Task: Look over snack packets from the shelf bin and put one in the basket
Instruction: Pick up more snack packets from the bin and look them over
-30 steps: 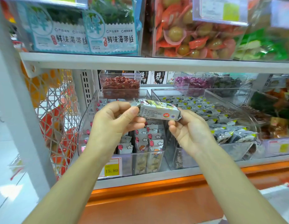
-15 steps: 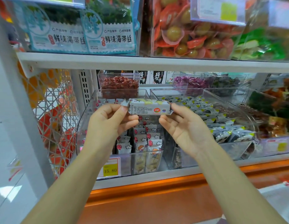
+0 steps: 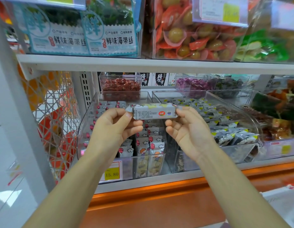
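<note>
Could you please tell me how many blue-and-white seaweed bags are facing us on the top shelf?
2: the left seaweed bag near the shelf's left end, and the right seaweed bag directly beside it. Others may be hidden behind them.

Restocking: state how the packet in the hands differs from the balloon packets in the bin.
The held packet lies level, pinched at its ends by the left hand and right hand; the balloon packets stand in rows in the bin. The held packet shows fine print; the balloon packets show red balloons. Both are pale.
</note>
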The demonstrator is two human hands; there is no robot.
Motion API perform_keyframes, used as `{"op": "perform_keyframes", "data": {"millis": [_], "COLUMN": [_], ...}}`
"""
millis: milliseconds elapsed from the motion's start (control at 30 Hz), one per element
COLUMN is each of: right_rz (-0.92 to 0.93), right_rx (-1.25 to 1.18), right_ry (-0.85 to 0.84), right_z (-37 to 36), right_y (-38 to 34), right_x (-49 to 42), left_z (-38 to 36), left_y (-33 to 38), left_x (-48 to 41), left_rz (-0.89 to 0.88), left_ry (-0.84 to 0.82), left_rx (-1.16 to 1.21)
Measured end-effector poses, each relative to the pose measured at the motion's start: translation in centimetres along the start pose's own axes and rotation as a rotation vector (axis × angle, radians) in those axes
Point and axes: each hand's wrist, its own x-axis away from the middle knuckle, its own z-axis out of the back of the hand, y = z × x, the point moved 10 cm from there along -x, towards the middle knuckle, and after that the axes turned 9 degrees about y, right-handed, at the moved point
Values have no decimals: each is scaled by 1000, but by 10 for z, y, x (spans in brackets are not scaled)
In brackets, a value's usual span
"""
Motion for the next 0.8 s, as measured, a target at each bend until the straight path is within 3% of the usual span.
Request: {"op": "perform_keyframes", "data": {"millis": [200, 433, 567, 800], "right_rz": [139, 187, 300, 272], "right_rx": [193, 295, 443, 429], "right_ry": [-31, -84, -69, -96], "right_z": [2, -4, -4, -5], "right_y": [-10, -13, -16, -14], "right_x": [-1, 2, 3, 1], "left_z": [-9, -1, -5, -7], "left_y": [-9, -2, 0, 2], "left_x": [2, 0, 1, 1], "left_rz": [198, 22, 21, -14], "left_ry": [-71, -63, -101, -137], "left_rx": [60, -116, -100, -128]}}
